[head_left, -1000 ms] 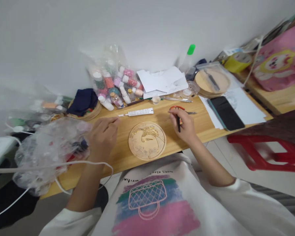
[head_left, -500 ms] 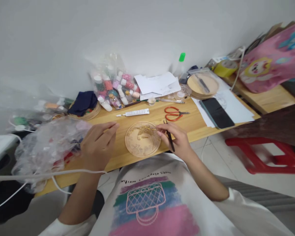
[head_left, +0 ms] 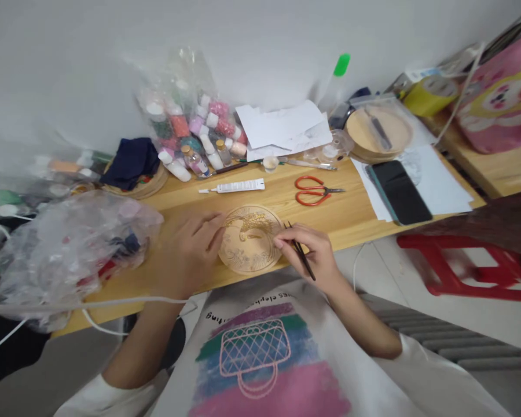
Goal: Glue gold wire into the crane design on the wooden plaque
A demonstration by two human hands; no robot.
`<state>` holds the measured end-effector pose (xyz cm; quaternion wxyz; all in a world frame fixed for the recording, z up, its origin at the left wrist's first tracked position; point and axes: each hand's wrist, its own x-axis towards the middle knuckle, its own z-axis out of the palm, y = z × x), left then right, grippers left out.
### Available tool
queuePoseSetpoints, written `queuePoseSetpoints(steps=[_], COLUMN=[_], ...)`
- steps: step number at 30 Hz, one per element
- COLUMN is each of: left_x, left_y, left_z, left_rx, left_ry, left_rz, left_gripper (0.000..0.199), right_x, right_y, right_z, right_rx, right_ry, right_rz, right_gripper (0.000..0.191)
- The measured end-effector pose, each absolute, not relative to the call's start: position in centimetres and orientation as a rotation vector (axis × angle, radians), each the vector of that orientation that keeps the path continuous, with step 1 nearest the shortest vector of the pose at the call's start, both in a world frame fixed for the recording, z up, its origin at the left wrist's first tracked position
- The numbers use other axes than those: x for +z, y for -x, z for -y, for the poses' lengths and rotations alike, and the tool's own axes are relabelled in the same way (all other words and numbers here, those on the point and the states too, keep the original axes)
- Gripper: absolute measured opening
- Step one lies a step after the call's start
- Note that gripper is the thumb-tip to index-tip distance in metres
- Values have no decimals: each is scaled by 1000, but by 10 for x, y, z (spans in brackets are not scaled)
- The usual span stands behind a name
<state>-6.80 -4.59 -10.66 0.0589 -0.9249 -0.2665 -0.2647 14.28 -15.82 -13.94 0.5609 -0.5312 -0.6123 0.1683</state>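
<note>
A round, light wooden-looking disc (head_left: 252, 253) lies near the table's front edge, with fine line drawing and gold strands along its upper part. My right hand (head_left: 315, 249) is closed at its right rim, the thumb and index fingertips together over the disc. Black tweezers (head_left: 304, 260) are held across that hand, tips pointing up and away. Whether something thin sits between the fingertips is too small to tell. My left hand (head_left: 189, 252) is at the disc's left edge, smeared by motion, its fingertips close to the rim.
Behind the disc lie a white tube (head_left: 240, 186), red-handled scissors (head_left: 313, 191) and a small cup (head_left: 270, 164). Bagged bottles (head_left: 200, 136) and papers (head_left: 284, 127) stand along the wall. Crumpled plastic (head_left: 65, 243) is at left; a phone (head_left: 399, 191) is at right. A white cable (head_left: 113, 303) crosses the left forearm.
My left hand has moved right, up to the disc's left edge. My right hand still holds the tweezers by the disc's right rim. The camera view has shifted slightly.
</note>
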Motion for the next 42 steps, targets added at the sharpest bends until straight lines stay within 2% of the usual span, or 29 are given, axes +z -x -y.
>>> queuePoseSetpoints(steps=[3,6,11,15,23,42], left_x=[-115,-123,-120,-112,-115,-116], left_y=[53,41,33,31,31,31], left_z=[48,49,47,45,43,49], left_rx=[-639,-674,-549,-457,-498,-562], left_ry=[2942,3079,3236,3271,3225,3235], left_rz=[725,596,383,376,424,517], left_gripper=[18,15,19,21,17,13], right_x=[-146,-150,-148,-147,-157,-158], right_y=[-138,-137,-145,-154,-155,-153], right_z=[165,170,167,158,150,153], right_rx=[659,901,1028,1001,715,591], right_ry=[1309,1331,1355,1380,1493,1484], right_rz=[1265,1079,935,976,1172,1332], right_gripper=[10,13,12,13,7,11])
